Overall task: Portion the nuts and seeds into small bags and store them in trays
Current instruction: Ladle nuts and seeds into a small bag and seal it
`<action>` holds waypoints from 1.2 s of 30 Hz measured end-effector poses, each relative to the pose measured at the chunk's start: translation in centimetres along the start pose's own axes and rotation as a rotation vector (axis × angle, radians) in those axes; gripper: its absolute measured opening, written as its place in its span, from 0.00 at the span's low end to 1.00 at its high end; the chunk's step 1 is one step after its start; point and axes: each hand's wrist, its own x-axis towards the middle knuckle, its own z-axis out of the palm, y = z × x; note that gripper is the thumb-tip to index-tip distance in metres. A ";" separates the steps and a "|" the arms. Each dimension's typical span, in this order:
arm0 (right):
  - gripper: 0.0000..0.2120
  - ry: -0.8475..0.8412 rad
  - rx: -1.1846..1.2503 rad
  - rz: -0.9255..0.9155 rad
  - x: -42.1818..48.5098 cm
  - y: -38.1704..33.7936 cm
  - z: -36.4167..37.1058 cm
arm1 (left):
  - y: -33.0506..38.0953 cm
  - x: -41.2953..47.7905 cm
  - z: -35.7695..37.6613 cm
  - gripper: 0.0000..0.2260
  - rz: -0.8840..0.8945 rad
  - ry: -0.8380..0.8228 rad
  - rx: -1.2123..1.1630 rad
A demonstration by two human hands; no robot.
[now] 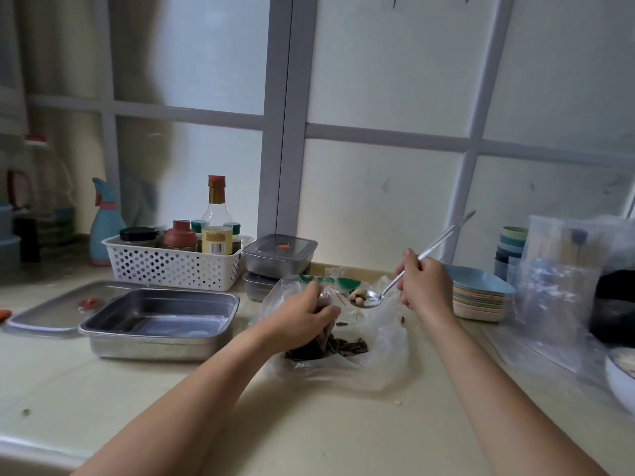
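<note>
My left hand (302, 317) grips a small clear bag (324, 333) that hangs down over a pile of dark seeds (330, 350). The seeds lie in a large open plastic bag (381, 352) on the counter. My right hand (424, 283) holds a long metal spoon (371, 298) by its handle. A few pale nuts (357, 297) sit in the spoon's bowl, just right of the small bag's mouth. An open steel tray (161, 341) stands empty to the left, with its lid (51, 312) lying beside it.
A white perforated basket (171, 266) of bottles and jars stands behind the tray. Two lidded steel containers (280, 257) are stacked at the back. A stack of coloured plates (481, 297), cups (510, 249) and clear plastic bags (563, 286) crowd the right side.
</note>
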 end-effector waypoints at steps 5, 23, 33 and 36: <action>0.22 0.072 0.034 -0.050 0.1 -0.6 -0.1 | -0.3 0.1 0.3 0.13 0.036 -0.020 0.021; 0.19 0.052 -0.111 -0.726 -1.9 -2.2 2.3 | -0.9 1.5 1.7 0.16 -0.008 0.039 -0.163; 0.23 -0.070 -0.286 -1.019 -1.7 -4.6 2.6 | -0.9 1.9 2.1 0.13 -0.006 0.073 -0.162; 0.22 -0.090 -0.343 -1.084 -1.7 -5.4 2.4 | -0.5 1.8 2.0 0.13 0.002 0.100 -0.161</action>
